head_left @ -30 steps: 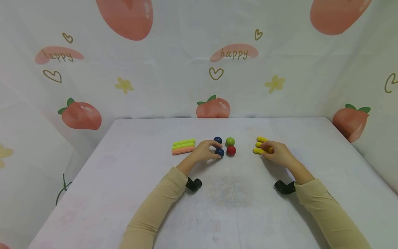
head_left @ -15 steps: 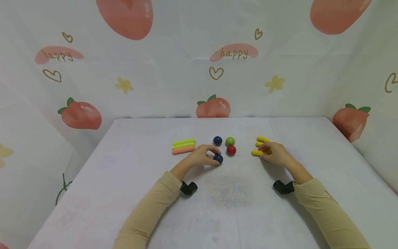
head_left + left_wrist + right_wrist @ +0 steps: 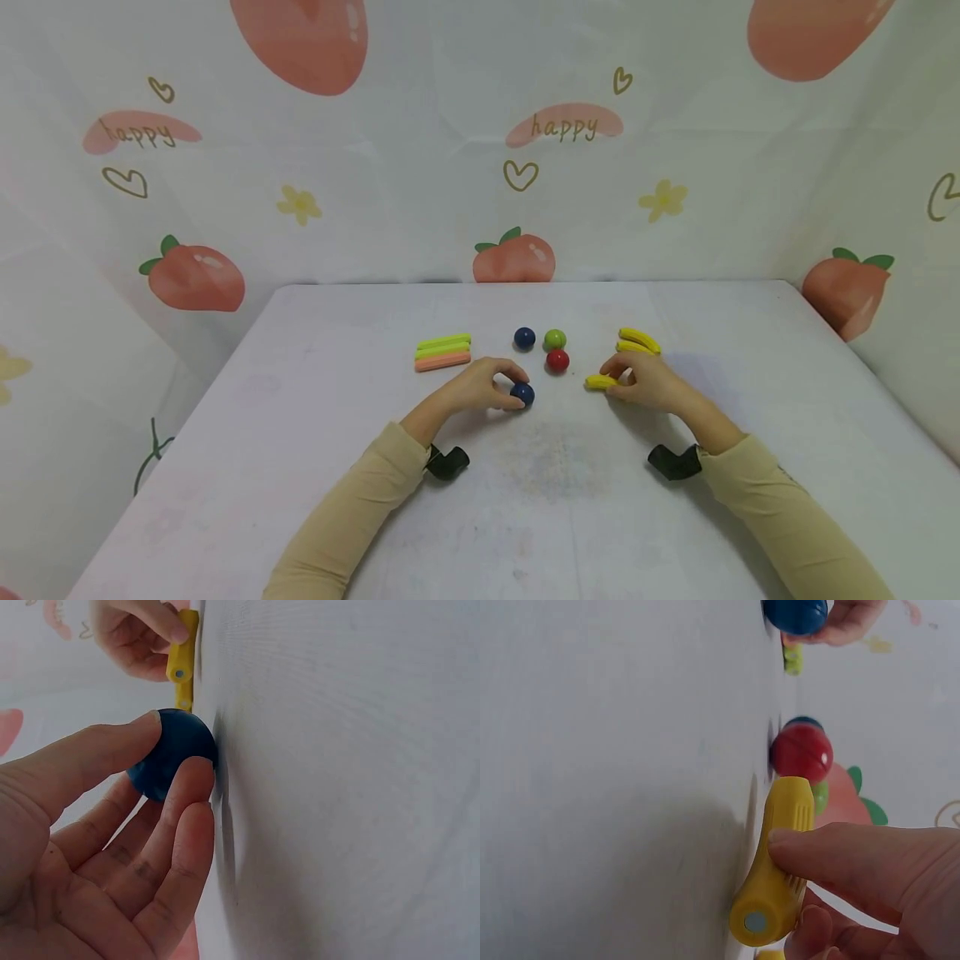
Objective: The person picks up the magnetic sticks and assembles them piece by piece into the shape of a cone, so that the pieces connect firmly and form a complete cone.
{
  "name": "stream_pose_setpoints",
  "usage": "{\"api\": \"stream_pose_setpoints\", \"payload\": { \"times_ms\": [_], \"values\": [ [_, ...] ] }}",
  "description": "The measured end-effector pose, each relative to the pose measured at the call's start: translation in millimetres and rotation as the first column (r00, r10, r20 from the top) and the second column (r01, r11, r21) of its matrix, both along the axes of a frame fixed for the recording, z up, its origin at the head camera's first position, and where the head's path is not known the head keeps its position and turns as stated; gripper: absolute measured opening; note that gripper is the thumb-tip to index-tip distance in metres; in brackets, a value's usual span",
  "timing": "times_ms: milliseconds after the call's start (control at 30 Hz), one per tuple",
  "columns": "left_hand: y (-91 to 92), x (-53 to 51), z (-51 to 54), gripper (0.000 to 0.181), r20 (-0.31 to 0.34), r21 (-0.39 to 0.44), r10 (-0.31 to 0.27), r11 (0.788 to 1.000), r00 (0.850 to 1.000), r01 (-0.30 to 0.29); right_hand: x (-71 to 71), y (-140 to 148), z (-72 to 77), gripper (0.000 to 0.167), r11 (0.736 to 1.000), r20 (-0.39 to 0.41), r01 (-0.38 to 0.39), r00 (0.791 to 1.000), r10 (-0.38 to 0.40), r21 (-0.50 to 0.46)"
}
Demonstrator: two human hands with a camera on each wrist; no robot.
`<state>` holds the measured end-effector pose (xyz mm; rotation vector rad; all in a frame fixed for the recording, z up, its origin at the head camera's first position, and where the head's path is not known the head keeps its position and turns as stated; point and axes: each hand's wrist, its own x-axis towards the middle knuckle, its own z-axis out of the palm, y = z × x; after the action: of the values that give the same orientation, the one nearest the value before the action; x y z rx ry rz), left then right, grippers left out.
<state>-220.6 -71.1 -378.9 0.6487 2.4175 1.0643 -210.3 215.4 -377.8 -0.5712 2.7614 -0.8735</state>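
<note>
My left hand [image 3: 483, 386] pinches a dark blue ball [image 3: 522, 394] between thumb and fingertips, low over the table. The left wrist view shows the thumb on one side of that ball [image 3: 176, 746] and fingers on the other. To the right, my right hand [image 3: 648, 383] grips a yellow curved rod [image 3: 600, 382] whose free end points left. In the right wrist view the thumb presses on the ridged side of the rod [image 3: 780, 859], and a grey disc shows in its near end. Whether ball and rod touch the table is hard to tell.
Behind the hands lie a second dark blue ball [image 3: 524, 338], a green ball [image 3: 555, 340] and a red ball [image 3: 557, 361]. Two yellow curved rods [image 3: 641, 337] lie beyond my right hand. Lime sticks [image 3: 444, 342] and an orange stick [image 3: 442, 362] lie side by side at left.
The blue ball has come toward me in my left hand, away from the other balls. My right hand has drawn one yellow rod left and nearer, apart from the other two.
</note>
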Motion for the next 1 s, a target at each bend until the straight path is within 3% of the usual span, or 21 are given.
{"api": "stream_pose_setpoints", "payload": {
  "times_ms": [333,533,1000],
  "values": [
    [-0.3,2.7,-5.0,0.033,0.003,0.013,-0.019,1.000,1.000,0.019,6.6,-20.4,0.8,0.022,0.997,0.005,-0.081,0.997,0.081,-0.008],
    [1.6,7.2,-5.0,0.034,0.010,0.012,-0.033,0.999,0.999,0.033,10.1,-32.1,-0.8,0.022,0.995,0.056,-0.099,0.993,0.100,-0.026],
    [5.0,11.6,-4.4,0.033,0.042,0.027,-0.050,0.998,0.998,0.049,14.2,-46.7,-4.0,0.019,0.989,0.060,-0.141,0.988,0.143,-0.034]
  ]
}}
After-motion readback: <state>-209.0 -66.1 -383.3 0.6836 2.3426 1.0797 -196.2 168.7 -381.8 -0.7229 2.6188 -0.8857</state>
